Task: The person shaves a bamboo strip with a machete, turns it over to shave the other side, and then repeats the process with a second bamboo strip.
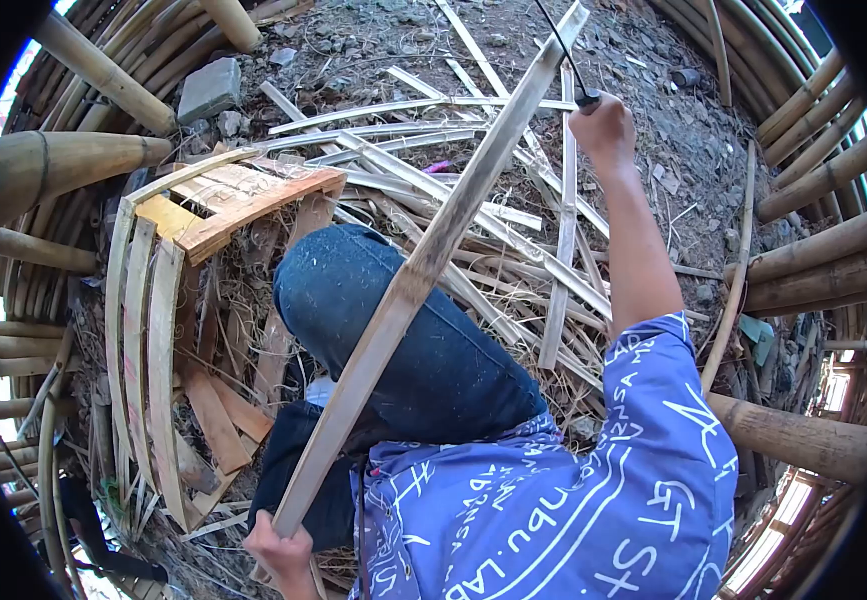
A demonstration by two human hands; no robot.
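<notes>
A long split bamboo strip [416,285] runs diagonally across my bent knee, from lower left to the top of the view. My left hand [281,548] is closed around its lower end. Up at the top right, my right hand [605,132] grips the dark handle of a long, thin-bladed knife [570,62], seen nearly edge-on. The blade overlaps the strip's far end in this view. Beneath and beyond the strip lie several loose bamboo slats [453,190] on the ground.
A wooden crate-like frame [168,290] stands to the left of my knee. Near the top left sits a grey block [210,90]. Stacked bamboo poles [798,440] line both sides, and rough stony ground [693,150] lies beyond my right hand.
</notes>
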